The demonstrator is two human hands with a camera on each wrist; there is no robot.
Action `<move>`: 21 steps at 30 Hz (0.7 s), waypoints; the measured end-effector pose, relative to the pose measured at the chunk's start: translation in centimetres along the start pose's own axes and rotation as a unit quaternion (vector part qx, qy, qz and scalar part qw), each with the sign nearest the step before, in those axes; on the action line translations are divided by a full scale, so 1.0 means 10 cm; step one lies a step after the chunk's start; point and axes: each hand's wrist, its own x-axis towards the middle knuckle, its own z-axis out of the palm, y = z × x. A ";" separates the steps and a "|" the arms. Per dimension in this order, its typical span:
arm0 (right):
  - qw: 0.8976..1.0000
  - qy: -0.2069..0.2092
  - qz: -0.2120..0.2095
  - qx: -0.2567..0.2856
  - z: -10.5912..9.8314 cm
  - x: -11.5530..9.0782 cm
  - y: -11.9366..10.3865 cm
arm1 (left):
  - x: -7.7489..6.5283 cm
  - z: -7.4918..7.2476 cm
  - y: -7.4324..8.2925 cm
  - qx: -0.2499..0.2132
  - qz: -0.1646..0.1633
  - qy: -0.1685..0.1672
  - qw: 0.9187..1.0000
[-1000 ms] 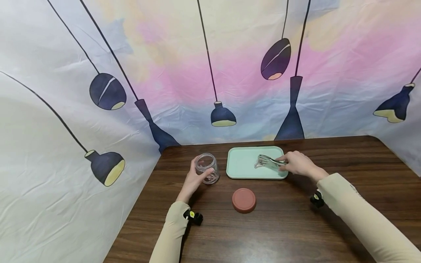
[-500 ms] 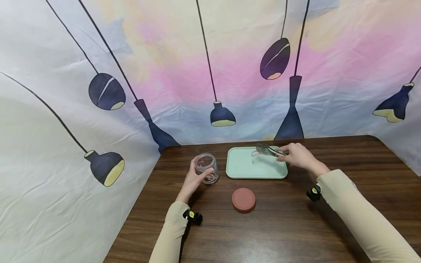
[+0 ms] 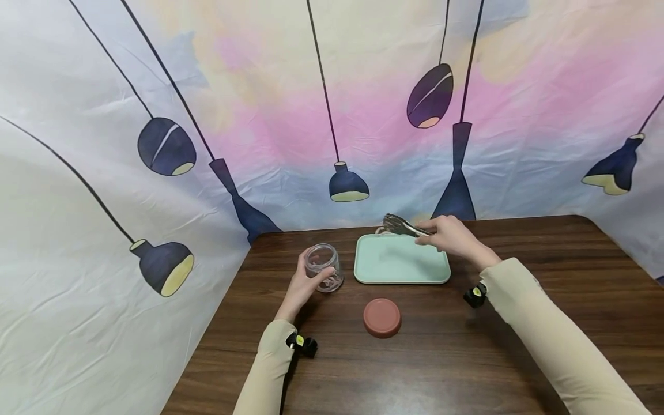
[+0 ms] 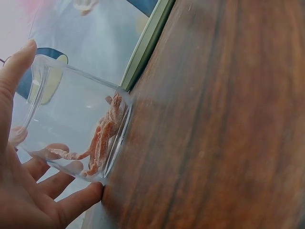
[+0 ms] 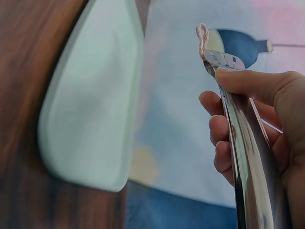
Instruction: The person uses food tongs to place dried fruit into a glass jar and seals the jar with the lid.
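My left hand (image 3: 301, 289) holds a clear jar (image 3: 323, 253) around its side; the jar stands upright on the table with its mouth uncovered. Inside lie several brownish-orange, powdery strips (image 4: 101, 143), which look like dried food. Metal tongs (image 3: 402, 226) are in the grip of my right hand (image 3: 452, 235), raised above the far edge of the mint-green tray (image 3: 399, 268). Pinched at the tips of the tongs, a thin pale strip (image 5: 202, 39) shows in the right wrist view. No strips show on the tray.
A round reddish lid (image 3: 382, 317) lies on the dark wood table (image 3: 425, 357), nearer to me than the tray. Behind the table hangs a cloth (image 3: 290, 115) printed with lamps.
My right hand has lifted the tongs with the strip up off the tray and moved them to the left. The left hand and the jar have stayed put.
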 end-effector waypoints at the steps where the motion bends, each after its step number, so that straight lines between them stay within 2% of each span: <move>1: 1.000 0.001 -0.004 0.002 0.00 0.02 -0.05 | 0.03 0.00 -0.06 0.001 0.000 0.004 1.000; 3: 1.000 0.005 -0.014 0.007 0.00 0.07 -0.15 | 0.09 0.02 -0.19 0.002 0.005 0.012 1.000; 4: 1.000 0.007 -0.019 0.007 0.00 0.09 -0.20 | 0.09 0.02 -0.20 0.002 0.008 0.016 1.000; 12: 0.998 0.017 -0.052 0.010 -0.02 0.24 -0.58 | 0.09 0.02 -0.21 0.034 -0.001 0.029 0.999; 21: 0.995 0.028 -0.091 0.012 0.05 0.31 -0.91 | 0.08 0.02 -0.18 0.030 -0.005 0.028 0.999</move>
